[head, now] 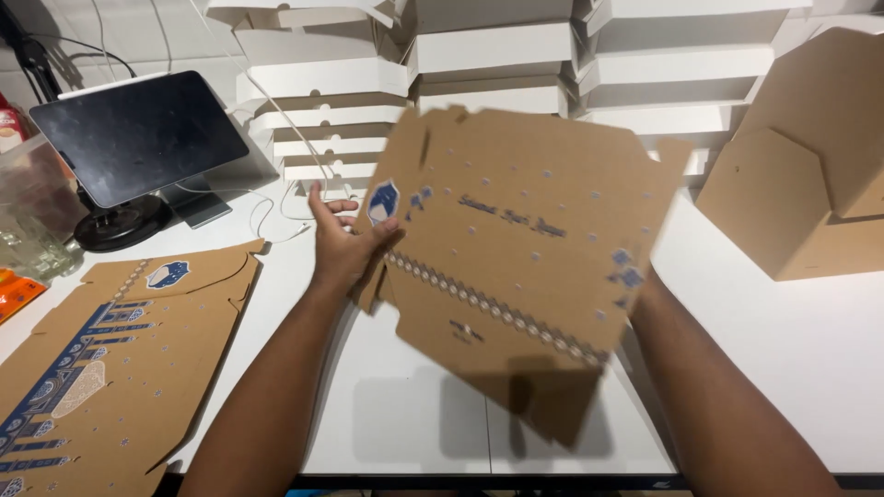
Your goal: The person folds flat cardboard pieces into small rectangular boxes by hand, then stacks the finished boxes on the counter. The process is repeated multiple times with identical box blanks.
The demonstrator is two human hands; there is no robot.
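Note:
A flat brown cardboard box blank [516, 248] with blue and white printed decoration hangs tilted above the white table [405, 414], blurred by motion. My left hand [343, 237] grips its left edge, thumb on the printed side near a blue badge. My right hand is hidden behind the blank's right edge; only my right forearm [709, 396] shows, and it appears to hold that side.
More flat printed blanks [110, 368] lie stacked at the left. White folded boxes [488, 55] are piled along the back. Folded brown boxes [801, 184] stand at the right. A tablet on a stand [138, 133] with cables and a clear container [32, 221] sit at the far left.

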